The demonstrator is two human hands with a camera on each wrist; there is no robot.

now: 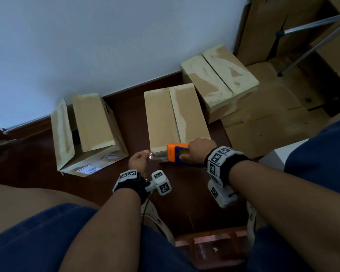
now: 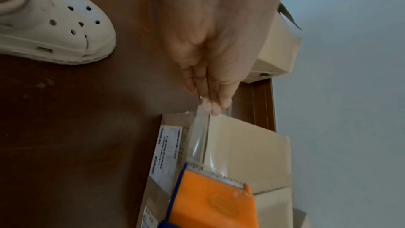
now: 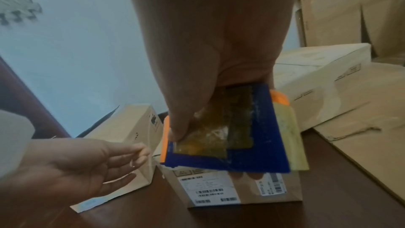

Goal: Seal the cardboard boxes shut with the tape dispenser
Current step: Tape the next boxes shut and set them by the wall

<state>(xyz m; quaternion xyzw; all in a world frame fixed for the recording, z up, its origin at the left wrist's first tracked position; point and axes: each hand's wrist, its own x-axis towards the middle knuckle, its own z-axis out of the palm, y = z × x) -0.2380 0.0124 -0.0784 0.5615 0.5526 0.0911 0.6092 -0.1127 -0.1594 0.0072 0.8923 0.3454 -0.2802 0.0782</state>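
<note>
At far left on the dark wooden floor (image 1: 28, 154), a cardboard box with open flaps (image 1: 86, 132) is seen beside the white wall (image 1: 86, 46); a shipping label is borne on its near face. To its right, the left hand (image 1: 138, 160) is held low before the middle box, its fingertips (image 2: 215, 107) pinched on the free end of a clear tape strip (image 1: 157, 156). The strip is stretched from those fingers to the serrated edge of the orange and blue tape dispenser (image 1: 177, 154), which is gripped by the right hand (image 1: 199, 152), thumb on its side and fingers wrapped beneath, at the near top edge of the middle box (image 1: 175, 114). The flaps of this box are folded shut, with the seam running away from the viewer. Farther right, a third closed box (image 1: 220, 79) is set upon flattened cardboard sheets (image 1: 263, 118), with a metal tripod leg (image 1: 310, 48) above. A white perforated clog (image 2: 54, 27) is shown in the left wrist view.
</note>
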